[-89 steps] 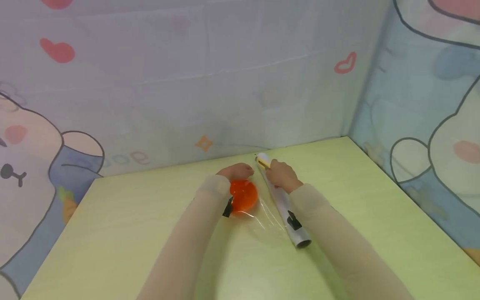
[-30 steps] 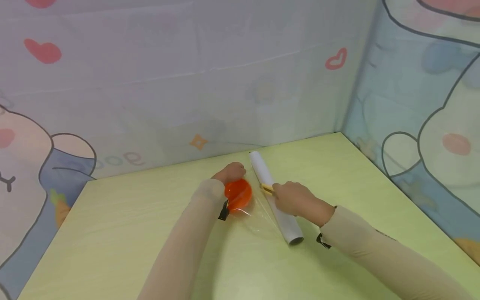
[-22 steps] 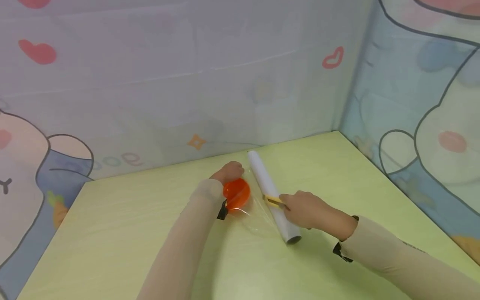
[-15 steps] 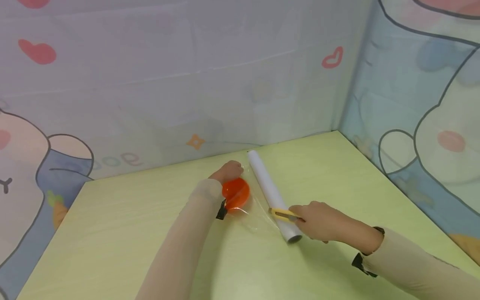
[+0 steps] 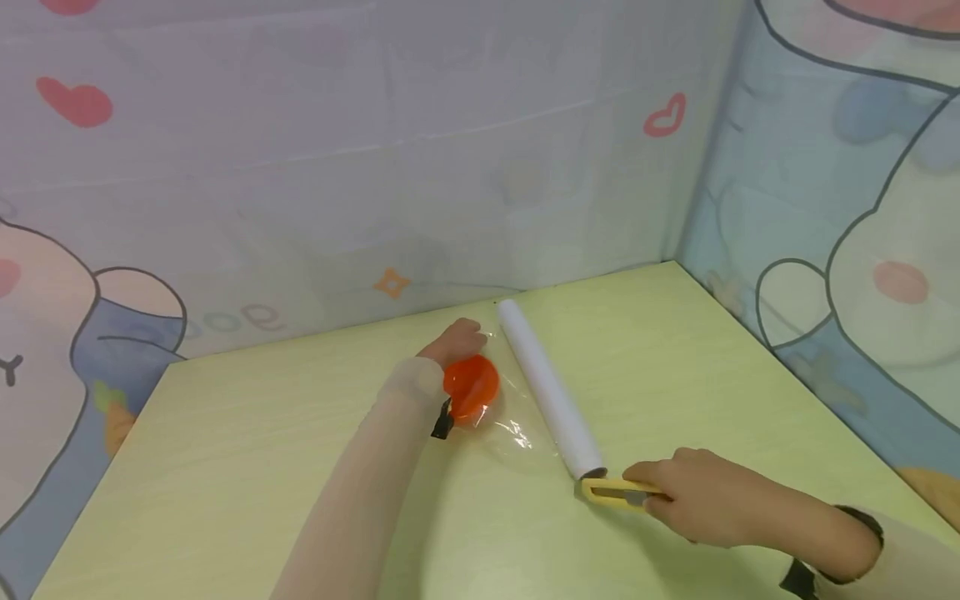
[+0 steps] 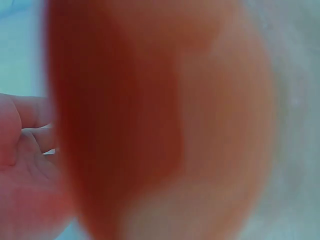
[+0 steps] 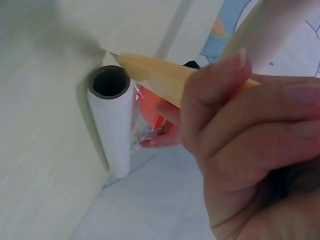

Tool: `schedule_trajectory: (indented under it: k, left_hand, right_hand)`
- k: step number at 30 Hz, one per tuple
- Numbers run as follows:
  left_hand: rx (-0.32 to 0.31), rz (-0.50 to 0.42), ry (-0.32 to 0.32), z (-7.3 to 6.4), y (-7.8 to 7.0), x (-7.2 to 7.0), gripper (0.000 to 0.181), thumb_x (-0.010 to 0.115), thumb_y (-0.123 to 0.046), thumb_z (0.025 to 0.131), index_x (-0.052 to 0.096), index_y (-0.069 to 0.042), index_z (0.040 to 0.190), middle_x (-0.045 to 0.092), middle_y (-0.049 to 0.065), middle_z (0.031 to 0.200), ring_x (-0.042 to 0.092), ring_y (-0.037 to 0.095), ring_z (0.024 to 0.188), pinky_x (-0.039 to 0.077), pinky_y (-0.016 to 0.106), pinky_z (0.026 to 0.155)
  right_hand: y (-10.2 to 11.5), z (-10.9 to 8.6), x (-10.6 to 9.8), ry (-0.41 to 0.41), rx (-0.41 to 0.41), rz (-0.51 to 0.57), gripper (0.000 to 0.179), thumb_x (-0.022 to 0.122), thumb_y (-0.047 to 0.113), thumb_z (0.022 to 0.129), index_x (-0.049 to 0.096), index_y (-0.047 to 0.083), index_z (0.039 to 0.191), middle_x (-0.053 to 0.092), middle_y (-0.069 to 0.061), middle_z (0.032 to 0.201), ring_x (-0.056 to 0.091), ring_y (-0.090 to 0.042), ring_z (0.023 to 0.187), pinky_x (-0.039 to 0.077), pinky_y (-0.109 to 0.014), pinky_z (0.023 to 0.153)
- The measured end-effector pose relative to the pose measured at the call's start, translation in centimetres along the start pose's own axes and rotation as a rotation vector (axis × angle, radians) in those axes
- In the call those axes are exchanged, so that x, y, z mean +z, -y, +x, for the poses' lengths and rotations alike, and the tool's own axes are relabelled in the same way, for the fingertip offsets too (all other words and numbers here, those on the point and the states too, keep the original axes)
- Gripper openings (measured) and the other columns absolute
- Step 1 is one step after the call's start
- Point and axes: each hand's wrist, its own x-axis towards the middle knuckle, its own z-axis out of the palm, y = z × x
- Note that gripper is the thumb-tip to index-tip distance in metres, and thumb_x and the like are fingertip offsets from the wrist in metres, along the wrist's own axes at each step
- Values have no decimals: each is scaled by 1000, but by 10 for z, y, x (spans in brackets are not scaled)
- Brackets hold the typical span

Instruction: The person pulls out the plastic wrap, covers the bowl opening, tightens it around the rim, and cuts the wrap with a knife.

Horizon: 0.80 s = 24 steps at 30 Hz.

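My right hand grips a yellow utility knife just past the near end of a white roll of plastic wrap. In the right wrist view the knife's tip lies beside the hollow end of the roll. My left hand is at the far side of a round orange bowl, its fingertips at the edge of clear plastic film. The film spreads loosely from the bowl toward the roll. Blurred orange fills most of the left wrist view, hiding the left fingertips.
The pale green table meets a printed cloth backdrop behind the roll and another cloth wall on the right. A black tab hangs at the left cuff, close to the bowl.
My right hand has drawn the knife along the roll from its far end to past its near end. The film, stretched before, now lies crumpled and separate beside the roll. The left hand stayed put.
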Motion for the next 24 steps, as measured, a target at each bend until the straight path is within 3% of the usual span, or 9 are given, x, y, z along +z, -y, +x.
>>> schedule_trajectory:
  k: [3,7,13,19,24]
  left_hand:
    - [-26,-22,38,-45,-32,-17,53,39,-29,94,35,-1,140,35,14,146,31,29,136,27,41,112]
    - [-67,-44,44,-83,-61,-32,49,34,-22,97,34,2,139,34,16,146,31,31,135,25,42,112]
    - [-81,-109,20,-92,-64,-37,48,36,-24,98,36,1,139,36,16,145,33,32,134,28,44,111]
    - [-79,-122,-21,-88,-61,-35,44,38,-22,97,42,0,135,41,16,141,36,32,132,29,44,110]
    - [-66,-99,-36,-84,-62,-28,43,39,-23,96,45,-1,133,44,15,139,38,31,130,30,43,110]
  right_hand:
    - [-7,-4,-4,-71,-44,6,38,50,22,94,49,11,130,51,7,53,40,-5,40,33,-20,39]
    - [-11,0,-15,-173,-52,-15,41,48,23,94,44,11,134,51,6,54,37,-5,39,33,-21,38]
    - [-5,37,-28,-260,-44,-24,43,45,19,95,39,8,137,53,1,59,41,-10,40,38,-25,39]
    - [12,116,-42,-368,-40,-52,42,41,21,97,37,10,137,56,-4,66,45,-12,43,39,-24,40]
    - [26,180,-45,-420,22,-125,40,37,25,98,37,11,136,58,-7,74,50,-13,45,39,-22,40]
